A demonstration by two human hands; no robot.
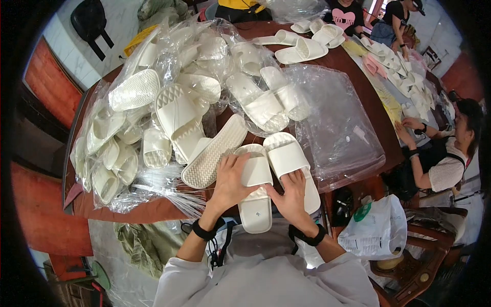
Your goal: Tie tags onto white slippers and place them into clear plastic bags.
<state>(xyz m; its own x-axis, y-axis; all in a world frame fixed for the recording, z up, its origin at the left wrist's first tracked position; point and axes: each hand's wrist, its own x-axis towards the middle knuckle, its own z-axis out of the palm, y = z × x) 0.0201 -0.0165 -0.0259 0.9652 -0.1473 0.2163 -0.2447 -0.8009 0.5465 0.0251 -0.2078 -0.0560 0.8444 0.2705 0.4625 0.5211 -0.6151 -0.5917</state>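
Two white slide slippers lie side by side at the table's near edge, toes pointing away from me. My left hand (231, 181) grips the left slipper (255, 172) by its outer side, fingers along the strap and thumb across the footbed. On the right slipper (289, 159), my right hand (290, 197) has its fingers curled at the strap's rear edge, its thumb reaching to the left slipper. A third slipper (215, 153) rests tilted beside my left hand, its patterned sole showing. Thin clear plastic strips (171, 197) lie to the left of that hand.
A big heap of bagged white slippers (176, 110) covers the table's left and middle. Flat clear plastic bags (340, 123) lie at right. Loose slippers (302, 50) sit at the far edge. A co-worker (440, 148) works at another table; a white bag (376, 230) stands near my right.
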